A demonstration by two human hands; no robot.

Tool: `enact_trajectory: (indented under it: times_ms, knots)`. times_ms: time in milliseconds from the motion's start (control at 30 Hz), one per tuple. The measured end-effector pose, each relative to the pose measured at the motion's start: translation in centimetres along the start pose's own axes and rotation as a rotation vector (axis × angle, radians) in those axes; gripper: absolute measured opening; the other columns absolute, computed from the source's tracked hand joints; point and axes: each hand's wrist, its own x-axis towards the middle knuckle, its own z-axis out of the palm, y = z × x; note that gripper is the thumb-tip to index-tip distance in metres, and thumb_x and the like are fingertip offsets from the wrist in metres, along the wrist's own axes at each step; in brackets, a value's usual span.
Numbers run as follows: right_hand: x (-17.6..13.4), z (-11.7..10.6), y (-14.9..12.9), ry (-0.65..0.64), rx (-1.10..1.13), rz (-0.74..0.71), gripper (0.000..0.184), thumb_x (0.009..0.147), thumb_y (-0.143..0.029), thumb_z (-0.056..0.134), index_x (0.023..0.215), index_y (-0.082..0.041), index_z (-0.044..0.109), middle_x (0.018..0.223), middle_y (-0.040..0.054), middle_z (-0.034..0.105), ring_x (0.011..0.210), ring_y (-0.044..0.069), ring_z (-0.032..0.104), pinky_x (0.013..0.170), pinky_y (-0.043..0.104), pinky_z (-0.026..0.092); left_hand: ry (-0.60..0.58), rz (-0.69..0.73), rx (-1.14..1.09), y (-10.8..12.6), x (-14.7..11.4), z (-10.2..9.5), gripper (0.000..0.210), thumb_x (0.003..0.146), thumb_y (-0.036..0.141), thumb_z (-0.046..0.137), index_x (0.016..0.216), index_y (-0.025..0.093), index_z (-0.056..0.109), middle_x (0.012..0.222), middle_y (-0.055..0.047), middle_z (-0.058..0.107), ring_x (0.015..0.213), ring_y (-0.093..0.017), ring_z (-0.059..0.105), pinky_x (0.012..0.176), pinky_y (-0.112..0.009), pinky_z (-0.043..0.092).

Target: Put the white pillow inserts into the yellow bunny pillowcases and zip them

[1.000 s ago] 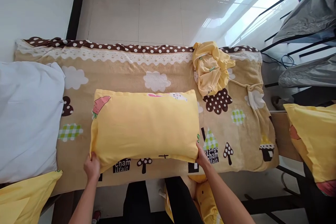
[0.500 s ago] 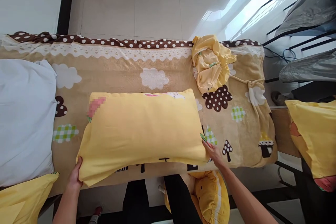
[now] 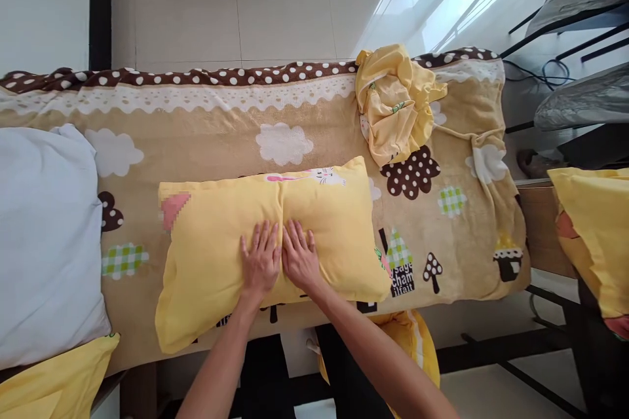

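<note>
A yellow pillow (image 3: 211, 236) with a white rabbit print along its far edge lies in front of me on a brown-and-tan blanket (image 3: 211, 137). Flat on the middle of the pillow rests my left hand (image 3: 261, 258), fingers stretched out and pointing away from me. Close beside it, my right hand (image 3: 299, 255) also lies flat, its fingers a little spread. Between the two hands a crease runs across the pillow, and the cover bulges on either side. Neither hand grips anything.
A crumpled yellow cloth (image 3: 393, 105) lies at the blanket's far right. At the left are a white pillow (image 3: 46, 242) and another yellow piece of fabric (image 3: 59, 373). A yellow pillow (image 3: 597, 229) stands at the right edge; a yellow cushion (image 3: 427, 347) sits below the blanket's near edge.
Both hands have let go of the pillow's ends and moved inward to press flat on its middle. A crease now shows there, where the surface was smooth.
</note>
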Motion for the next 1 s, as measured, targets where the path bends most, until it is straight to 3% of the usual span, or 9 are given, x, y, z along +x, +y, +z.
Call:
enact_trajectory:
  times_ms: [133, 300, 433, 533, 633, 700, 833, 900, 1000]
  knots:
    - [-0.8, 1.2, 4.2, -0.088, -0.034, -0.032, 0.060, 0.102, -0.045, 0.041, 0.159, -0.028, 0.032, 0.162, 0.0068, 0.036, 0.152, 0.023, 0.028, 0.125, 0.045, 0.007, -0.145, -0.105, 0.044, -2.0, -0.9, 1.9, 0.054, 0.101, 0.042, 0.038, 0.152, 0.025, 0.045, 0.160, -0.011, 0.038, 0.150, -0.027, 0.032, 0.126, -0.055, 0.006]
    - [-4.6, 0.7, 12.6, -0.211, -0.087, 0.313, 0.073, 0.100, -0.052, 0.037, 0.163, -0.023, 0.016, 0.167, 0.0128, 0.020, 0.155, 0.034, 0.015, 0.122, 0.060, 0.012, -0.103, -0.498, 0.087, -7.8, -4.0, 0.9, 0.067, 0.100, 0.049, 0.033, 0.158, 0.015, 0.031, 0.165, -0.021, 0.023, 0.155, -0.037, 0.015, 0.117, -0.073, 0.000]
    - [-3.7, 0.8, 13.4, -0.356, 0.019, 0.478, 0.096, 0.095, -0.062, 0.041, 0.163, -0.011, -0.003, 0.168, 0.0216, -0.001, 0.155, 0.041, 0.004, 0.117, 0.059, 0.029, -0.197, -0.599, -0.111, -10.0, -3.4, 0.8, 0.081, 0.097, 0.054, 0.035, 0.160, 0.007, 0.018, 0.167, -0.025, 0.008, 0.156, -0.038, 0.005, 0.116, -0.073, 0.018]
    - [-1.1, 0.2, 13.5, -0.584, 0.062, 0.507, 0.100, 0.094, -0.066, 0.042, 0.162, -0.010, -0.007, 0.167, 0.0212, -0.009, 0.155, 0.039, 0.004, 0.114, 0.055, 0.037, -0.288, -0.626, -0.249, -11.4, -2.0, 1.1, 0.084, 0.094, 0.057, 0.038, 0.161, 0.009, 0.017, 0.168, -0.021, 0.003, 0.157, -0.035, 0.003, 0.117, -0.071, 0.016]
    - [1.8, -1.8, 14.4, -0.747, 0.072, 0.453, 0.105, 0.093, -0.069, 0.044, 0.162, -0.009, -0.008, 0.167, 0.0229, -0.005, 0.155, 0.039, 0.010, 0.114, 0.051, 0.038, -0.283, -0.638, -0.308, -12.3, -1.1, 1.1, 0.087, 0.092, 0.059, 0.040, 0.161, 0.012, 0.017, 0.169, -0.018, 0.006, 0.157, -0.031, 0.003, 0.122, -0.063, 0.014]
    - [3.4, -4.0, 14.9, -0.790, 0.042, 0.397, 0.109, 0.091, -0.071, 0.049, 0.162, -0.005, -0.001, 0.165, 0.0284, 0.009, 0.150, 0.042, 0.028, 0.111, 0.050, 0.039, -0.230, -0.607, -0.332, -12.5, -0.9, 0.4, 0.086, 0.092, 0.059, 0.041, 0.160, 0.012, 0.019, 0.169, -0.018, 0.009, 0.157, -0.029, 0.007, 0.125, -0.055, 0.016]
    - [5.9, -8.3, 13.1, -0.607, -0.071, 0.497, 0.081, 0.098, -0.067, 0.032, 0.151, -0.006, 0.042, 0.133, 0.0294, 0.062, 0.120, 0.042, 0.061, 0.100, 0.053, 0.044, -0.113, -0.651, -0.197, -10.5, 0.3, -3.1, 0.075, 0.094, 0.053, 0.040, 0.156, 0.011, 0.032, 0.161, -0.022, 0.034, 0.153, -0.033, 0.026, 0.123, -0.058, 0.019]
    - [7.0, -8.9, 10.3, -0.359, -0.090, 0.449, 0.070, 0.103, -0.056, 0.023, 0.148, -0.008, 0.047, 0.135, 0.0270, 0.061, 0.131, 0.040, 0.054, 0.107, 0.053, 0.039, -0.024, -0.652, -0.020, -8.0, 2.3, -4.8, 0.070, 0.095, 0.047, 0.042, 0.154, 0.010, 0.034, 0.158, -0.025, 0.037, 0.153, -0.038, 0.023, 0.120, -0.069, 0.012]
    - [8.5, -6.8, 4.9, -0.215, 0.035, 0.074, 0.057, 0.106, -0.040, 0.023, 0.157, -0.017, 0.035, 0.159, 0.0131, 0.041, 0.150, 0.027, 0.033, 0.120, 0.047, 0.025, -0.045, -0.336, 0.010, -3.4, 6.9, -5.0, 0.063, 0.098, 0.036, 0.037, 0.157, 0.014, 0.032, 0.165, -0.017, 0.027, 0.156, -0.031, 0.015, 0.123, -0.064, 0.006]
